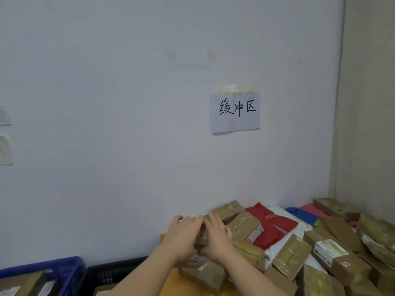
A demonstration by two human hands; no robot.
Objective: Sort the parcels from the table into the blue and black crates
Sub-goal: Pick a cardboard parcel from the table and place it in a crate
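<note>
Brown taped boxes [292, 256], a red bag [271, 227], blue crate [70, 272] and black crate [115, 272] at lower left, yellow table [173, 283].

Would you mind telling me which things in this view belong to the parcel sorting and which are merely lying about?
Part of the job:
- left hand and right hand, together gripping a small parcel
- pile of parcels on the table
- blue crate
- black crate

Just there:
- handwritten paper sign on the wall
- paper slips at the left edge
</note>
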